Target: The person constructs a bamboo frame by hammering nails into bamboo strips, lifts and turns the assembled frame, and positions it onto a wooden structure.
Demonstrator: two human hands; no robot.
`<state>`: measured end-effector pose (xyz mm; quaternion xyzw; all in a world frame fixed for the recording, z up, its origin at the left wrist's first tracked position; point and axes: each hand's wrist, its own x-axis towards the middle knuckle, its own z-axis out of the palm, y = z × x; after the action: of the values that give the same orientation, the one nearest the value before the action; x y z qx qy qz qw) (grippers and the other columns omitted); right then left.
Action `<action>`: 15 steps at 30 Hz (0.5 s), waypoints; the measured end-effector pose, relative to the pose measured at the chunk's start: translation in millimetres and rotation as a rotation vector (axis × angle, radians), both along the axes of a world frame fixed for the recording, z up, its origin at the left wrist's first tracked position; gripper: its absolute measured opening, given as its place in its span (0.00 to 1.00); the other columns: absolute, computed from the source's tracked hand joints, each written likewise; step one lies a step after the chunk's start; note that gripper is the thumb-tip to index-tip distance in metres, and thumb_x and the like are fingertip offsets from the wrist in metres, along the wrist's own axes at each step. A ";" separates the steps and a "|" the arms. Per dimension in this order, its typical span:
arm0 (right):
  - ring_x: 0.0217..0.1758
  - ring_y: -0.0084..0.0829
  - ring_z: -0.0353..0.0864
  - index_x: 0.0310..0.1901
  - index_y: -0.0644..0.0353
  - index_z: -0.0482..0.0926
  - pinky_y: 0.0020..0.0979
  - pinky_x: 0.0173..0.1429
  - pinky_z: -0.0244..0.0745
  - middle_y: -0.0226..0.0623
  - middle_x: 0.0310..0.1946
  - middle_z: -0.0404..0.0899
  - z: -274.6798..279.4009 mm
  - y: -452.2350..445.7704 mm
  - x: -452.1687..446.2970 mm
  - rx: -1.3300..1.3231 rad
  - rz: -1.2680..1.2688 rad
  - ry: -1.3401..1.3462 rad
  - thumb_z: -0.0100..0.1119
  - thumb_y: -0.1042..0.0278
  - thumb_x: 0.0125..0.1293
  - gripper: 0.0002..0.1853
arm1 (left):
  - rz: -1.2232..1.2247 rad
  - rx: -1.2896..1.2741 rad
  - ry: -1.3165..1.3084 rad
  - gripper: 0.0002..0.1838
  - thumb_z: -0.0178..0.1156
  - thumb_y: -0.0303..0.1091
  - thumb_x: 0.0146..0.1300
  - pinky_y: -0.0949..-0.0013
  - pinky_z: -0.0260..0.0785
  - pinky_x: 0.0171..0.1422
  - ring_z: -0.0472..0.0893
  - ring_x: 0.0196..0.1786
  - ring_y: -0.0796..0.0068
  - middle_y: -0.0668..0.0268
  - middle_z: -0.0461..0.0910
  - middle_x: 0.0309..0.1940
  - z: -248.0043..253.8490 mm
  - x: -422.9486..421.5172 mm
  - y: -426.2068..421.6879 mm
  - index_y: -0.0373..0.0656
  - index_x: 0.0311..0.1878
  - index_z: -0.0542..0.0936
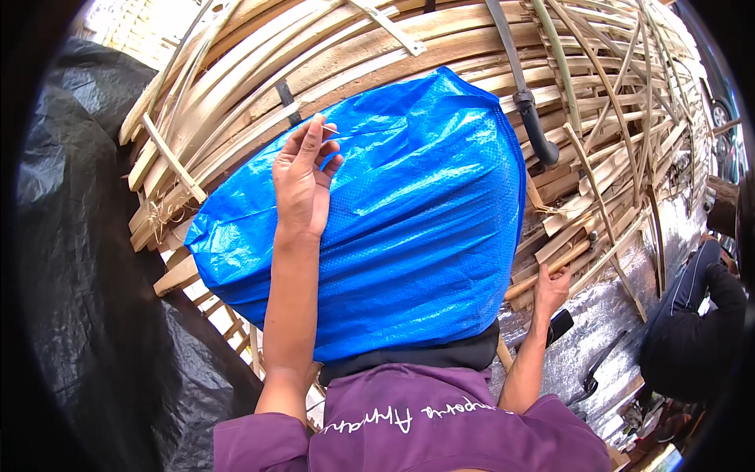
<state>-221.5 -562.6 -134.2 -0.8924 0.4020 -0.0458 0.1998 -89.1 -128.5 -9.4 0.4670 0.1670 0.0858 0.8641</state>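
Note:
My left hand [305, 177] is raised over the blue plastic sheet [409, 228] that covers my lap. Its thumb and index finger pinch a small thin piece, like a nail or sliver [329, 128], and the other fingers curl loosely. Down at the right, my right hand [553, 289] has its fingers on a wooden-handled tool [568, 256] with a small dark metal end. The tool lies against split bamboo strips, and its exact kind is unclear. Part of the grip is hidden.
A bamboo slat framework [464, 35] curves beyond the sheet. A dark pipe [537, 130] crosses the slats. Black sheeting [86, 236] hangs at the left. A dark phone-like object [560, 326] and a black-handled tool [602, 370] lie on a silvery sheet. Another person's dark-clothed leg [692, 315] is at the right.

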 end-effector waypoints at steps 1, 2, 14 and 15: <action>0.35 0.44 0.82 0.51 0.70 0.76 0.41 0.47 0.75 0.47 0.30 0.82 4.1 -3.8 1.9 0.004 -0.001 0.031 0.65 0.54 0.57 0.28 | -0.002 -0.025 0.001 0.10 0.64 0.38 0.69 0.75 0.78 0.42 0.83 0.40 0.81 0.70 0.85 0.42 -0.3 0.1 0.4 0.48 0.50 0.84; 0.35 0.46 0.82 0.49 0.71 0.77 0.43 0.48 0.75 0.48 0.30 0.82 -3.9 -12.8 -0.9 0.024 -0.003 -0.014 0.66 0.54 0.55 0.27 | 0.002 -0.040 0.007 0.09 0.64 0.37 0.69 0.75 0.78 0.43 0.83 0.41 0.81 0.70 0.85 0.43 -0.5 0.3 0.9 0.48 0.49 0.84; 0.17 0.13 0.57 0.49 0.52 0.70 0.19 0.17 0.50 0.22 0.22 0.61 49.5 6.5 2.2 0.655 -0.272 -0.576 0.51 0.61 0.74 0.08 | -0.011 0.374 -0.007 0.11 0.66 0.37 0.68 0.75 0.77 0.43 0.82 0.42 0.82 0.66 0.86 0.43 39.0 39.0 1.2 0.44 0.48 0.82; 0.17 0.13 0.57 0.50 0.52 0.71 0.18 0.17 0.50 0.21 0.22 0.61 60.2 13.4 9.5 0.664 -0.234 -0.623 0.51 0.61 0.75 0.08 | -0.005 0.475 -0.094 0.11 0.67 0.36 0.67 0.76 0.77 0.44 0.83 0.40 0.82 0.65 0.87 0.41 45.1 56.0 3.1 0.43 0.48 0.83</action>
<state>-212.0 -549.2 -74.0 -0.6724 0.4138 -0.2027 0.5793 -33.1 -125.3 35.6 0.6532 0.1005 0.1420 0.7370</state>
